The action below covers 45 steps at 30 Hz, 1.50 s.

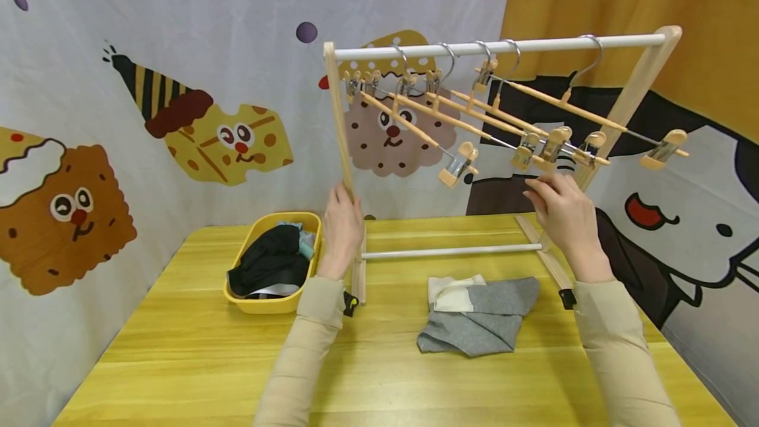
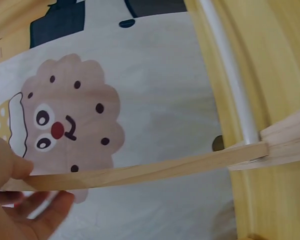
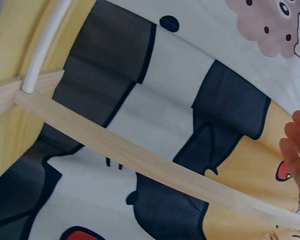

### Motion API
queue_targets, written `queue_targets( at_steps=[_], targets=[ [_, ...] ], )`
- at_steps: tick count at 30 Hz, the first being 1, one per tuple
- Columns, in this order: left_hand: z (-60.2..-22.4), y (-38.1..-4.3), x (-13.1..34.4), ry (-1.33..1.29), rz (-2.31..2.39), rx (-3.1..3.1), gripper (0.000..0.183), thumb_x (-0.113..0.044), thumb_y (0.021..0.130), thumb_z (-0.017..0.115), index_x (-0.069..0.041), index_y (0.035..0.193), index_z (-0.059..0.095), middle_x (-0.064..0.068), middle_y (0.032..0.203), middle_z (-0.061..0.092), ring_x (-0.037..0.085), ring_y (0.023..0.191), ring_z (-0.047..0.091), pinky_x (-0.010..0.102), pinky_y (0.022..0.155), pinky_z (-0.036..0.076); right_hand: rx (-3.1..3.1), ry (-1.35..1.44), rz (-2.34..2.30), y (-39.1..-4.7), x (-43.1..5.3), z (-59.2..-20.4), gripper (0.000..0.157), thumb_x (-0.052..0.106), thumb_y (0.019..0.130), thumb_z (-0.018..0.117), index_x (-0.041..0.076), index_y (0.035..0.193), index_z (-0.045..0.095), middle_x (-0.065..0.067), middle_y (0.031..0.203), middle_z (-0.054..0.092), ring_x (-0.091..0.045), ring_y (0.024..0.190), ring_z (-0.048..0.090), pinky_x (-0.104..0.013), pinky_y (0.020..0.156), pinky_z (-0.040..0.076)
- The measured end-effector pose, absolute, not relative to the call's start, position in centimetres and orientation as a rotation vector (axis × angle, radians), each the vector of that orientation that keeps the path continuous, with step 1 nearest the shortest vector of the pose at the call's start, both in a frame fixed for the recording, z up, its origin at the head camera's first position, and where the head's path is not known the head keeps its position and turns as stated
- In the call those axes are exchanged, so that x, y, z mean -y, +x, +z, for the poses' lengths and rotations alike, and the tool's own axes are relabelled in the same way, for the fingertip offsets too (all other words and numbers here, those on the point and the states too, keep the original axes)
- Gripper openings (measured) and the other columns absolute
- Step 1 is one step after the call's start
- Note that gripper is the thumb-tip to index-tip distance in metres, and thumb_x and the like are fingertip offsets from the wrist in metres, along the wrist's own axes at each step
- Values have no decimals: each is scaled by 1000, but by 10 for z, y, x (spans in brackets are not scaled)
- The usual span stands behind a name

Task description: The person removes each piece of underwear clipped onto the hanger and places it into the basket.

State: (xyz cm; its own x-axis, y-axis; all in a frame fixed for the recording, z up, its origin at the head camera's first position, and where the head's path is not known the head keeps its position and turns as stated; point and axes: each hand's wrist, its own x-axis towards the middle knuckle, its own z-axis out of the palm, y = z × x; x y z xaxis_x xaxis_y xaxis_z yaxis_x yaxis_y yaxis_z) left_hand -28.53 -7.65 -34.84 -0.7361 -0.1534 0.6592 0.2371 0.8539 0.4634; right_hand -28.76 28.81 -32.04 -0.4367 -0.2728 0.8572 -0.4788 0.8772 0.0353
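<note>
A wooden clothes rack with a white top rail stands on the table. My left hand holds its left wooden post; in the left wrist view the thumb lies on one side of the post and the fingers on the other. My right hand is raised beside the right post, just below the hanger clips. Its fingers appear apart from the post in the right wrist view, with nothing seen in them. Several wooden clip hangers hang from the rail, their clips bare.
Folded grey and cream cloth lies on the wooden table in front of the rack. At the left, a yellow basket holds a dark garment and other cloth. A lower white bar joins the rack's feet. Cartoon-print curtains hang behind.
</note>
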Motion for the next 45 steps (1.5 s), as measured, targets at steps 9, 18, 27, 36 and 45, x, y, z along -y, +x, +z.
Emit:
queue_targets(
  at_steps=[9, 18, 27, 36, 45],
  targets=[
    [-363, -267, 58, 262, -394, 2752, 39, -30, 96, 54, 8, 103, 62, 21, 80, 67, 35, 68, 66, 44, 56, 53, 2114, 282, 324, -292, -298, -326, 22, 12, 88, 67, -5, 102, 67, -22, 98, 63, -41, 91, 58, -54, 70, 49],
    [-372, -247, 18, -408, -418, 3039, 50, -37, 92, 60, -2, 127, 53, 14, 109, 64, 25, 88, 65, 33, 70, 55, 2133, -127, 549, -297, -313, -331, 34, 18, 93, 59, -12, 109, 53, -29, 101, 55, -46, 90, 52, -56, 72, 43],
    [-397, -240, -37, -967, -539, 3181, 79, -50, 85, 65, -33, 150, 24, 5, 159, 23, 26, 146, 25, 44, 114, 33, 2265, -391, 959, -310, -334, -334, 61, 30, 96, 50, 1, 143, 25, -26, 138, 42, -43, 118, 49, -53, 94, 44],
    [-420, -232, -65, -1230, -304, 3155, 83, -54, 79, 70, -38, 148, 27, 3, 158, 24, 28, 145, 28, 40, 107, 41, 2376, -351, 934, -323, -345, -343, 46, 25, 99, 44, -5, 133, 38, -33, 116, 58, -46, 98, 62, -50, 71, 52],
    [-428, -227, -79, -1132, 108, 3112, 71, -50, 80, 71, -47, 141, 36, -4, 147, 42, 21, 132, 44, 28, 90, 51, 2375, -316, 805, -324, -345, -347, 37, 21, 99, 44, -12, 112, 55, -34, 99, 61, -44, 82, 61, -36, 53, 45]
  ],
)
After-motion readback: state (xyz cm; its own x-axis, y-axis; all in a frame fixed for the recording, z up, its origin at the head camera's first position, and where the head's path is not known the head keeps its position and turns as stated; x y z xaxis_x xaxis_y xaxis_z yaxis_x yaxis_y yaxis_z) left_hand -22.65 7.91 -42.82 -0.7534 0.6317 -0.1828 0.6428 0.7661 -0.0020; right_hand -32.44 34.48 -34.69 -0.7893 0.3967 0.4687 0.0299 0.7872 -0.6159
